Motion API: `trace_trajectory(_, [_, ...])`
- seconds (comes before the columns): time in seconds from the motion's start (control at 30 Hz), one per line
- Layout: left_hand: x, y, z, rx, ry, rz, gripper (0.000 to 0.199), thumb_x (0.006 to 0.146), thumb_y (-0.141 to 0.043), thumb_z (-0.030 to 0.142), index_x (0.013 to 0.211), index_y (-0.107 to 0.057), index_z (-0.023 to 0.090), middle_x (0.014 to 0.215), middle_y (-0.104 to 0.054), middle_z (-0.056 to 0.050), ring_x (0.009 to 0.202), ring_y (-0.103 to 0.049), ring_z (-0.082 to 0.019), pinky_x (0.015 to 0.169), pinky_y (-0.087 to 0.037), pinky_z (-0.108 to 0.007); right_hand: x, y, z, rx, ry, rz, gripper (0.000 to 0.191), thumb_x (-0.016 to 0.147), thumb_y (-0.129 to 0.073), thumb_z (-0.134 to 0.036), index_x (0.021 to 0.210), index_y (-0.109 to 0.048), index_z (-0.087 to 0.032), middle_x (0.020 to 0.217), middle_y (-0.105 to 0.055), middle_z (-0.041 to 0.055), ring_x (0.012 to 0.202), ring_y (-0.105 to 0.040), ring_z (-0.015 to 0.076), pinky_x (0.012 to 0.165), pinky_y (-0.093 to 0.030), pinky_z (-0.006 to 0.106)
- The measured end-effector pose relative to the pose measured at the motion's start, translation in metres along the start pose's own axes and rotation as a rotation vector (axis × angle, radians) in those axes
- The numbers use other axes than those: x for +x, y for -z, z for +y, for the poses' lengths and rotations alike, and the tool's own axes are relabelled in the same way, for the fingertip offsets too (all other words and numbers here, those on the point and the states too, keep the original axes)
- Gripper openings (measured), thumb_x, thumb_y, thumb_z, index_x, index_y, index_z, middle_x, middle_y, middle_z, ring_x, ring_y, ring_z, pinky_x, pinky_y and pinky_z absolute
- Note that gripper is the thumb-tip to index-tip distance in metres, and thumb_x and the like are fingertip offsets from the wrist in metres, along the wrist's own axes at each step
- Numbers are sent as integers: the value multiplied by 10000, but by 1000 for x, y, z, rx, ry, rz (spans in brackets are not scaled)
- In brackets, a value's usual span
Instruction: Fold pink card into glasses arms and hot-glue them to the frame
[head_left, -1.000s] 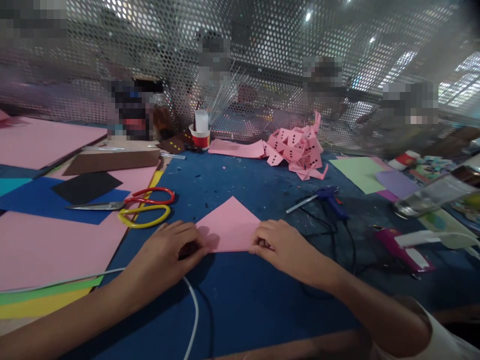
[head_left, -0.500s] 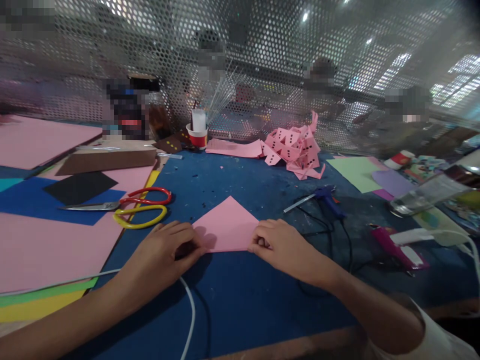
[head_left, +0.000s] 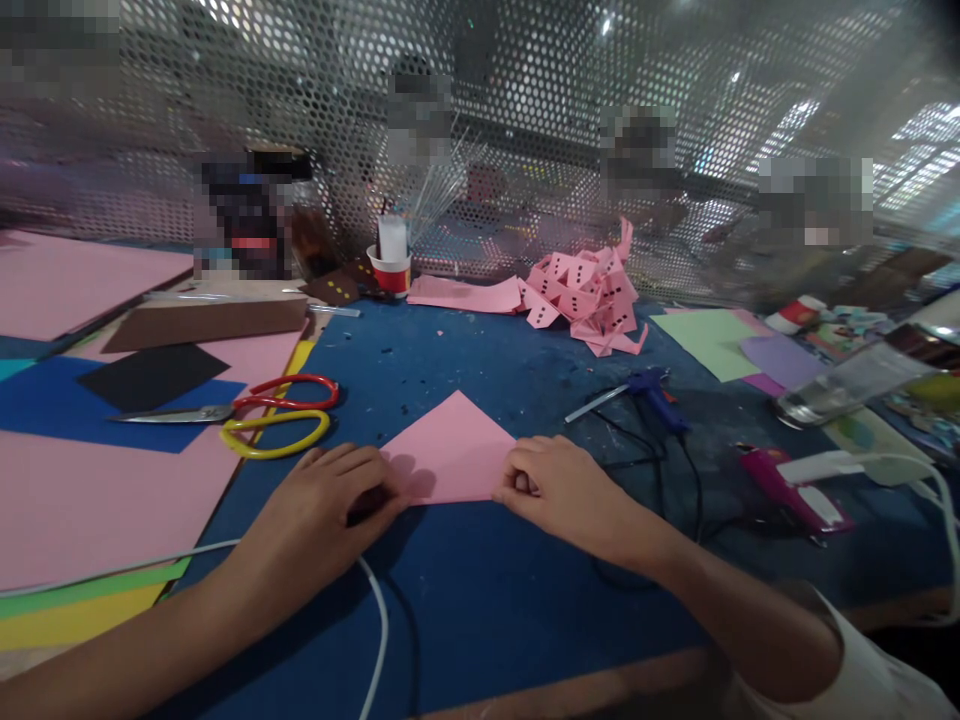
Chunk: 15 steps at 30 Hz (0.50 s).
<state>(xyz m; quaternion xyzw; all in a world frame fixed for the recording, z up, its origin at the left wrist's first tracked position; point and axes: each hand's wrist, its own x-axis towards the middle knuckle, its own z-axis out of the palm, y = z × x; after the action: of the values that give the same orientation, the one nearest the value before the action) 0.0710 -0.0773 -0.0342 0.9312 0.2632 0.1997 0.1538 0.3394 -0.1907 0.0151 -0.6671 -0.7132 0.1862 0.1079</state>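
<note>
A sheet of pink paper [head_left: 454, 450], folded into a triangle with its peak pointing away from me, lies on the blue table [head_left: 480, 580]. My left hand [head_left: 337, 500] pinches its left corner between thumb and fingers. At the opposite corner my right hand [head_left: 559, 495] grips the paper with curled fingers. Both corners are hidden under my fingers. Just beyond my left hand rest scissors [head_left: 281, 410] with one red and one yellow handle.
Coloured paper sheets [head_left: 97, 510] cover the left side. Folded pink paper pieces with black dots [head_left: 581, 290] are heaped at the back, near a paper cup [head_left: 390, 272]. On the right lie a blue glue gun [head_left: 656, 400], a magenta device [head_left: 795, 490] and a glass [head_left: 840, 385].
The view has shifted very slightly. Both hands stay at the same corners of the folded pink paper, with no clear movement.
</note>
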Motion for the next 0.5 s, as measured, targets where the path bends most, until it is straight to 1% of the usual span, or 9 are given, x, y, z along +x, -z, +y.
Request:
trace_trajectory(0.1, [-1, 2, 1, 24, -16, 5, 240, 1017, -581, 404, 872, -657, 229, 842, -677, -4, 803, -593, -202, 767, -399, -341, 1, 1, -1, 23, -15, -13, 190, 941, -669, -225, 758, -648, -181, 812, -675, -16, 771, -568, 134, 771, -349, 311])
trace_trajectory(0.23, [-1, 3, 2, 32, -49, 1, 167, 1022, -579, 358, 947, -661, 233, 878, -683, -7, 826, -612, -208, 767, -414, -339, 2, 2, -2, 26, -35, -17, 176, 929, -673, -211, 757, -652, -182, 801, -672, -17, 759, -566, 135, 763, -352, 310])
trace_trajectory(0.37, [-2, 2, 2, 14, -112, 17, 188, 1057, -532, 334, 994, -678, 235, 959, -707, -18, 865, -633, -202, 782, -451, -330, 1, 1, -1, 19, -24, -6, 181, 932, -678, -226, 758, -648, -186, 797, -667, -19, 750, -560, 133, 756, -345, 308])
trace_trajectory(0.5, [-3, -1, 3, -5, -207, 50, 199, 1075, -495, 269, 1058, -688, 220, 1026, -721, -35, 904, -661, -190, 824, -498, -312, 1, 1, -1, 26, -18, -12, 179, 936, -674, -229, 764, -647, -187, 804, -670, -21, 761, -568, 132, 760, -337, 304])
